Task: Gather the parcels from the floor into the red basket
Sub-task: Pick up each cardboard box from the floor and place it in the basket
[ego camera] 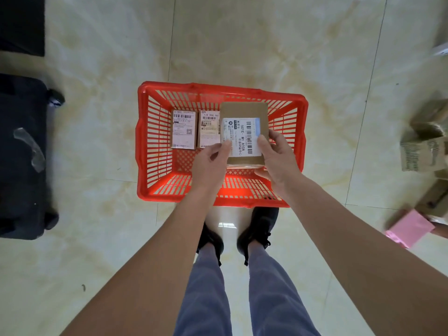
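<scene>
A brown parcel [244, 132] — long axis pointing away — is gripped by both hands [208, 163] [278, 156] over the red basket [155, 132], where two smaller parcels [184, 129] [209, 129] lie.

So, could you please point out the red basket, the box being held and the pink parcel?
red basket [218, 86]: head view, far rim.
held box [243, 110]: head view, bare cardboard top.
pink parcel [409, 227]: head view, top face.
</scene>
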